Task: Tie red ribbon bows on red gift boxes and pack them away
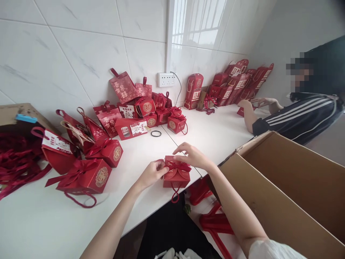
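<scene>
A small red gift box [176,176] with a red ribbon on top sits at the near edge of the white table [40,223]. My left hand [152,173] pinches the ribbon at the box's left top corner. My right hand [192,155] rests over the box's top right, its fingers curled around the ribbon bow. A red cord loop hangs from the front of the box over the table edge.
Finished red boxes [86,176] and red gift bags [122,86] crowd the left and back of the table. A black hair tie [156,133] lies mid-table. A large open cardboard box [285,187] stands at right. Another person's arms [249,111] work at the far right. Red stools [212,223] stand below.
</scene>
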The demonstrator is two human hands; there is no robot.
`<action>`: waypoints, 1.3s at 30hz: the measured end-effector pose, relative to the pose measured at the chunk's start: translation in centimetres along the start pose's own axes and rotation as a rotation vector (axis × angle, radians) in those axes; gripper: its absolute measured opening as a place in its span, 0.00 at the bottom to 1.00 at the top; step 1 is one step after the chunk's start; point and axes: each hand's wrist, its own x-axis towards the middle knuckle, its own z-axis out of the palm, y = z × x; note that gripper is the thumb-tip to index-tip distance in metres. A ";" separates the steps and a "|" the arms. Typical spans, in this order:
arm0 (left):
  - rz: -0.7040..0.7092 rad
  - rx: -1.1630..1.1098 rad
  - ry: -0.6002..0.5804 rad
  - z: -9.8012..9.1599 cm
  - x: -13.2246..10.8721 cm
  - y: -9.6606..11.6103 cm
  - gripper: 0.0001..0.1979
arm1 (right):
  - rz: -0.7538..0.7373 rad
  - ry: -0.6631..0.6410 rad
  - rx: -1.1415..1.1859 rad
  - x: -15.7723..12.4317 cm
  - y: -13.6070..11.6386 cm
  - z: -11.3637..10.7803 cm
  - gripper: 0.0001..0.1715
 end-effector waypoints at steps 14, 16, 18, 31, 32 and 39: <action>0.446 0.460 0.153 1.4 -1.1 0.8 0.16 | 0.137 0.022 0.294 1.3 -0.1 2.3 0.12; 0.443 0.470 0.097 1.4 -0.9 1.2 0.18 | 0.153 0.057 0.289 1.3 -0.2 2.4 0.14; 0.412 0.459 0.074 1.5 -0.7 1.4 0.18 | 0.177 0.063 0.269 1.4 -0.4 2.6 0.16; 0.329 0.502 0.129 2.3 -0.2 1.7 0.06 | 0.457 0.379 0.336 -2.7 2.8 0.7 0.26; 0.337 0.504 0.132 2.3 -0.1 1.7 0.06 | 0.509 0.272 0.367 -3.8 3.2 0.8 0.30; 0.368 0.504 0.135 2.3 0.0 1.6 0.07 | 0.435 0.119 0.669 -6.4 2.9 3.2 0.24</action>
